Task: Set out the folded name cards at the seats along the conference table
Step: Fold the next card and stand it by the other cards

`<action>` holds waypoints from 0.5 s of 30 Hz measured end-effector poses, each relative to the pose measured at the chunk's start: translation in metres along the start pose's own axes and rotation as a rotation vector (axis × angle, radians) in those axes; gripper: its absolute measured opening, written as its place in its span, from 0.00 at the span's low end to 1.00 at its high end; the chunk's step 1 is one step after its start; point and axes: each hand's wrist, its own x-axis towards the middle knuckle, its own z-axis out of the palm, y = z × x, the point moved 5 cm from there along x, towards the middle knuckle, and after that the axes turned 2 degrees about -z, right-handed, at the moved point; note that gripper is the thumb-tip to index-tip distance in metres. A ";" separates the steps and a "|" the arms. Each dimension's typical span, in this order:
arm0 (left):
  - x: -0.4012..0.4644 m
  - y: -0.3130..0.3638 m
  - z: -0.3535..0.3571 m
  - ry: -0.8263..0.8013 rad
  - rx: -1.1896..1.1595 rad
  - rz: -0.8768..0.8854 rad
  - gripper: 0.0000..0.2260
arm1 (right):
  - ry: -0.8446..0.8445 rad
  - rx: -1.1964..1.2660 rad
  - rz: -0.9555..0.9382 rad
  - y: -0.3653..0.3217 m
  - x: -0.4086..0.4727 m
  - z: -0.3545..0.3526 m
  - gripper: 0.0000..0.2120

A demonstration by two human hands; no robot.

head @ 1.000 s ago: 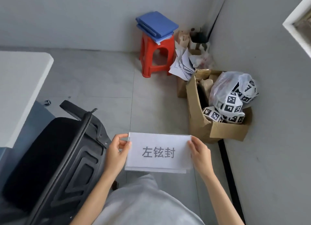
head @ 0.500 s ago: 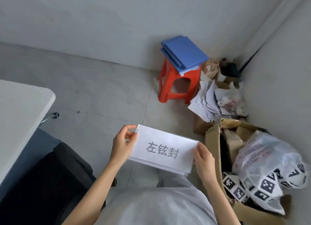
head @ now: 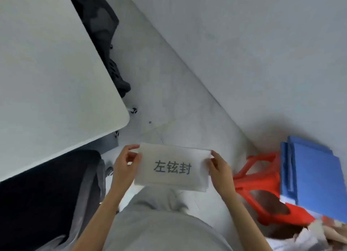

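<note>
I hold a small stack of white folded name cards [head: 173, 168] in front of my body, above the floor; the top card shows three printed black characters. My left hand [head: 124, 164] pinches the stack's left edge, thumb on top. At the right edge my right hand [head: 218, 167] grips it the same way. The white conference table [head: 47, 72] fills the upper left, its rounded corner a short way up and left of the cards. No cards stand on the visible table surface.
A black office chair [head: 37, 194] sits at the table's near edge, by my left arm. Another dark chair [head: 105, 44] stands along the table's far side. A red plastic stool [head: 262, 187] with blue folders [head: 315, 173] on it is at my right, against the grey wall [head: 244, 44].
My view has swung left: the table now fills the upper left, the stool has slid to the right edge and the cardboard box has left the view. Both hands keep the same hold on the cards.
</note>
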 end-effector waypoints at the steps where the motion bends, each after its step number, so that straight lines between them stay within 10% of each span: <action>1: 0.012 0.001 -0.003 0.054 -0.025 -0.020 0.12 | -0.047 -0.006 -0.031 -0.011 0.025 0.006 0.13; 15: 0.198 0.020 -0.089 0.551 -0.114 -0.193 0.09 | -0.462 -0.095 -0.262 -0.170 0.272 0.154 0.14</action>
